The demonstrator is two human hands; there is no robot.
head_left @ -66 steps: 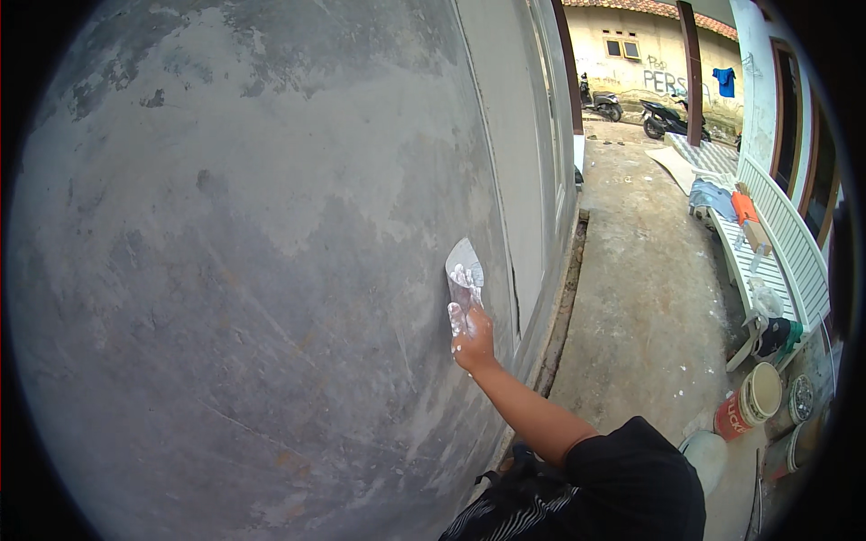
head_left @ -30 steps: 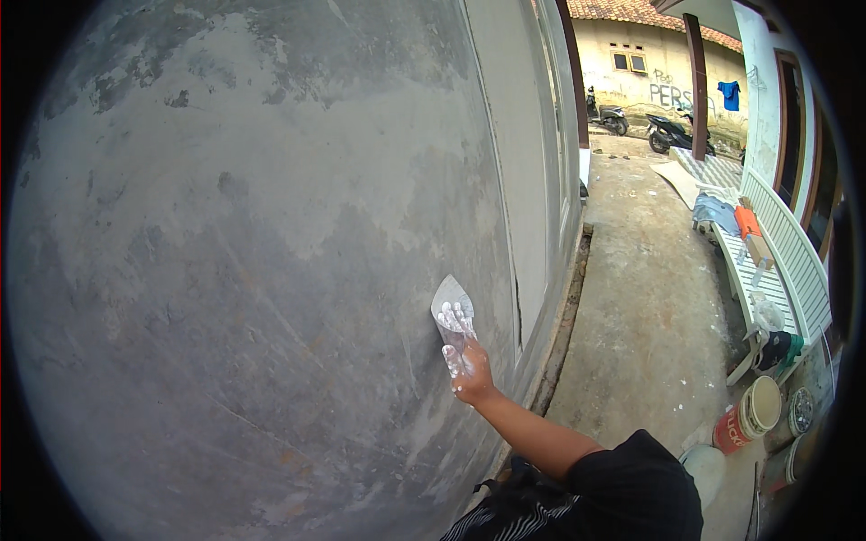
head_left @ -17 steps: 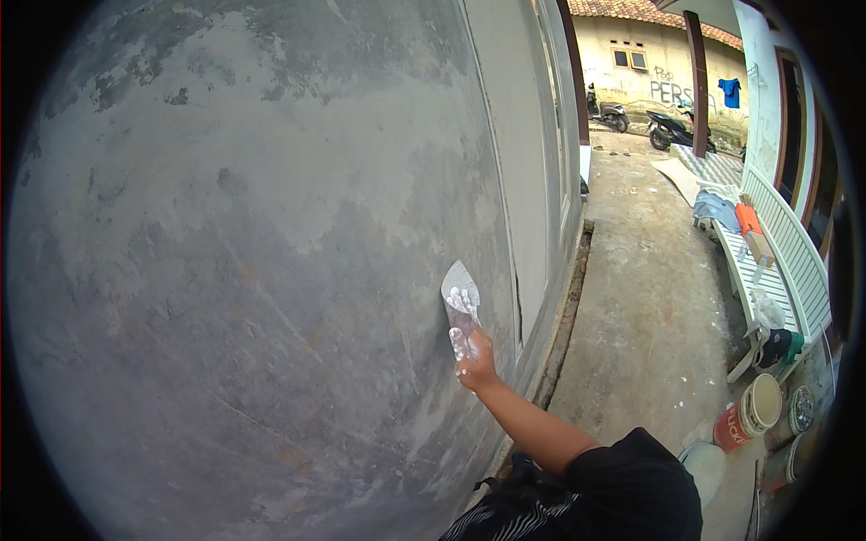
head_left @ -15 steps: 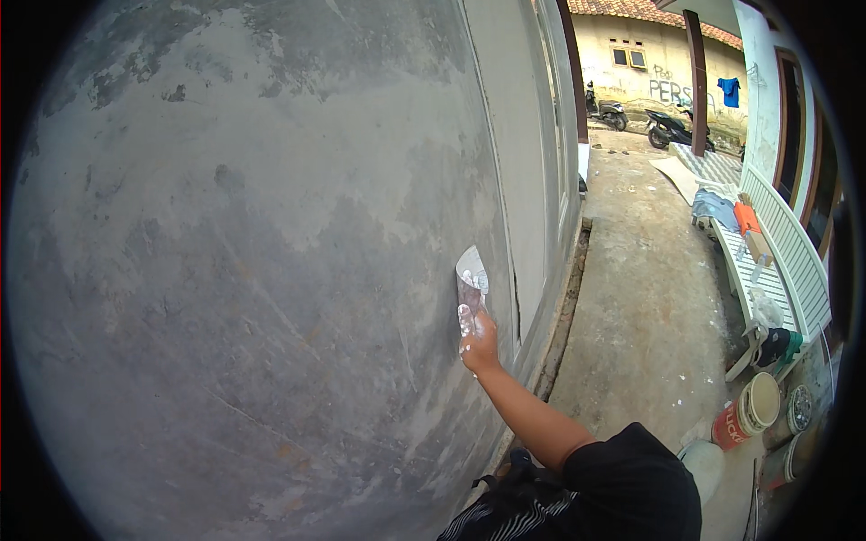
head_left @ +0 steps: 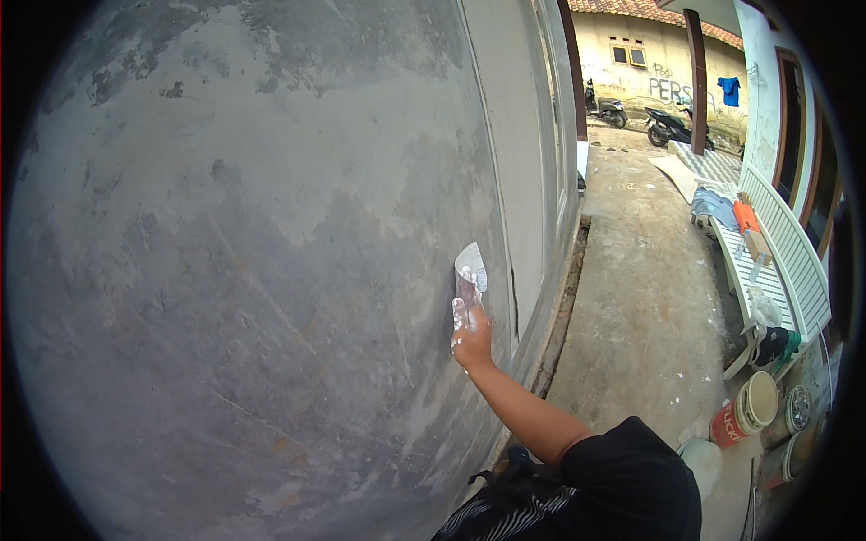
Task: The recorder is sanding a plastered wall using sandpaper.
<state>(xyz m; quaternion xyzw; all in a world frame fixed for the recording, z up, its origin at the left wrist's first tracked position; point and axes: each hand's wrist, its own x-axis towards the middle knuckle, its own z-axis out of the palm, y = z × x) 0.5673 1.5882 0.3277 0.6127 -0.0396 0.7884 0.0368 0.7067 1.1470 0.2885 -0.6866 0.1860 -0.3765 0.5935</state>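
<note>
My right hand (head_left: 472, 341) is closed around the handle of a putty knife, its fingers and thumb smeared with white paste. The wide blade of the putty knife (head_left: 471, 262) points up and lies close to the grey wall (head_left: 298, 298); whether its edge touches cannot be told. White paste coats part of the blade. Patchy lighter and darker areas mark the wall's surface. Just right of the blade, a narrow dark gap runs down beside a pale grey door or panel (head_left: 512, 162). My left hand is outside the picture.
A concrete walkway (head_left: 622, 298) runs along the wall, with a narrow gutter at its base. On the right, a white slatted bench (head_left: 794, 261) bears cloth and an orange item. Below it stand a red bucket (head_left: 732, 426) and other containers. Motorbikes (head_left: 666, 128) are parked at the far end.
My right hand and the putty knife have shifted very slightly left and up along the wall. The grip stays the same.
</note>
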